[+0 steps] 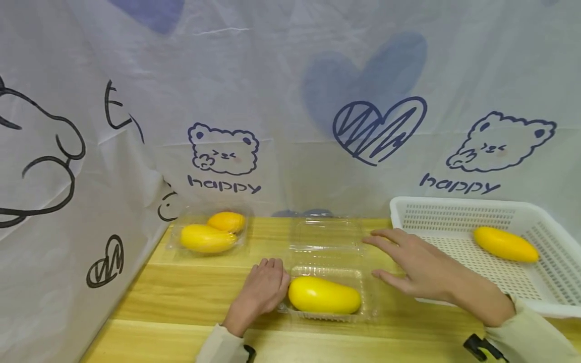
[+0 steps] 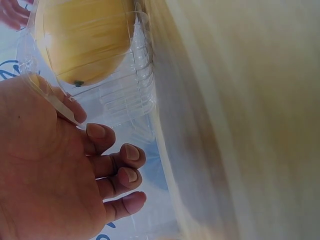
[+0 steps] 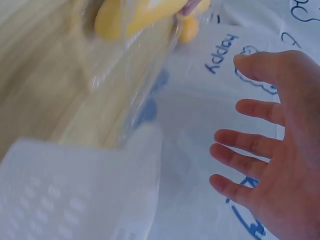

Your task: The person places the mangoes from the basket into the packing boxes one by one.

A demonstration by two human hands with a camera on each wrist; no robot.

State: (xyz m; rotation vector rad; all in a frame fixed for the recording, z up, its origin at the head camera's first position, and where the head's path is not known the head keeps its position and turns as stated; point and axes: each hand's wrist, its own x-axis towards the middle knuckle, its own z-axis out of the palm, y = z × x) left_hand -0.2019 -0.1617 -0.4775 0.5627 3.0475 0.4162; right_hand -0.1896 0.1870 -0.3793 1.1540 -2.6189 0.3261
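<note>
A clear plastic clamshell box (image 1: pixel 330 317) stands on the table with its lid (image 1: pixel 326 234) folded back. In it lies a smooth yellow oblong fruit (image 1: pixel 323 296), much like a mango; a small green stem mark shows at its end in the left wrist view. My left hand (image 1: pixel 264 286) is at the box's left side, pinching the rim between thumb and curled forefinger (image 2: pixel 100 137). Spread fingers mark my right hand (image 1: pixel 419 264), which is raised between the box and a white basket (image 1: pixel 454 204) and holds nothing. One more yellow fruit (image 1: pixel 506 244) rests in that basket.
Another clear box (image 1: pixel 242 242) with two yellow fruits (image 1: pixel 206 238) sits at the back left of the wooden table (image 1: pixel 168 302). A white printed cloth (image 1: pixel 290 101) hangs behind the table and along its left side.
</note>
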